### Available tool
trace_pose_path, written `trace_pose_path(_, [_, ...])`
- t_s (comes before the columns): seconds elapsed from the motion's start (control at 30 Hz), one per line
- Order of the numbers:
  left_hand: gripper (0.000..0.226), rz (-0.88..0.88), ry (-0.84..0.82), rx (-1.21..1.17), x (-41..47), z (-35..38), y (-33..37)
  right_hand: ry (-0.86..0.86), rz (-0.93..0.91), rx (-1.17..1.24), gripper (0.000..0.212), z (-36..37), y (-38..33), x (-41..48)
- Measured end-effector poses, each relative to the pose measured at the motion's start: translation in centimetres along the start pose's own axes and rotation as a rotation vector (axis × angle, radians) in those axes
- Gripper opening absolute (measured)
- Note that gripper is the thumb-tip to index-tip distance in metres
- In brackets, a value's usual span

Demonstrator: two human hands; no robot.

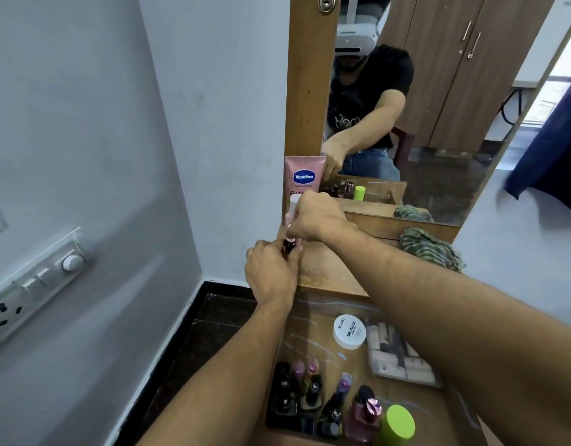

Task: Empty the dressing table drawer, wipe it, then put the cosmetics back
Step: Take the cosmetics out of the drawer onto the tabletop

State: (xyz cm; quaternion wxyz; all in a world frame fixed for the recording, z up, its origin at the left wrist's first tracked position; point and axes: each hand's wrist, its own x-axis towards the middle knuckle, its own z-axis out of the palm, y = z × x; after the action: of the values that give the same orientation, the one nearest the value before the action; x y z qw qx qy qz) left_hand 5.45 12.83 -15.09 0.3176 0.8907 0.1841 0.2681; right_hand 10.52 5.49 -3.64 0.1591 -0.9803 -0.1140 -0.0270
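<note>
A small dark bottle (289,247) is gripped by the left hand (271,272), whose fingers are curled closed around it at the back left corner of the dressing table top (326,272). Just above, a white-capped pink bottle (294,204) is clasped in the closed right hand (313,218). A pink Vaseline tube (304,175) is stood upright behind both hands, against the mirror frame (306,91). A crumpled green patterned cloth (430,247) is seen lying on the table top, well to the right. Nearer the camera, the open drawer (313,317) is seen holding a white nail polish remover tub (349,331), a clear compartment box (400,354), a cluster of small nail polish bottles (305,386), a pink perfume bottle (368,412) and a lime green cap (397,424).
</note>
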Motion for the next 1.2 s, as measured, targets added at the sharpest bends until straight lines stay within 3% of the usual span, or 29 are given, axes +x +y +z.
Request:
trace_pose_path(0.27, [0.045, -0.034, -0.066, 0.087, 0.1, -0.1, 0.2, 0.013, 0.017, -0.026, 0.028, -1.4, 0.6, -2.6])
trace_pose_path(0.33, [0.042, -0.027, -0.095, 0.094, -0.1, -0.4, 0.2, -0.11, 0.018, -0.058, 0.019, -2.2, 1.1, -4.1])
trace_pose_path(0.47, [0.04, -0.042, -0.148, 0.076, -0.7, -1.5, 0.1, -0.544, 0.038, -0.213, 0.01, -2.6, 2.8, -7.2])
trace_pose_path(0.53, [0.043, -0.057, -0.175, 0.059, -0.9, -2.0, 0.3, -0.723, 0.046, -0.298, 0.013, -1.7, 3.8, -8.8])
trace_pose_path(0.63, [0.041, -0.065, -0.218, 0.011, -1.5, -3.0, 0.7, -0.826, 0.003, -0.352, 0.024, -0.8, 4.7, -11.6])
trace_pose_path(0.8, [0.043, -0.07, -0.286, -0.039, -2.8, -4.2, 1.4, -0.895, -0.074, -0.369, 0.041, 0.0, 5.2, -15.4])
trace_pose_path(1.1, [0.06, -0.058, -0.287, -0.048, -4.2, -4.8, 2.0, -0.859, -0.153, -0.483, 0.034, 0.5, 5.6, -17.7])
trace_pose_path(1.2, [0.06, -0.024, -0.263, -0.045, -4.5, -5.0, 2.2, -0.771, -0.233, -0.531, 0.025, 0.4, 5.5, -18.1])
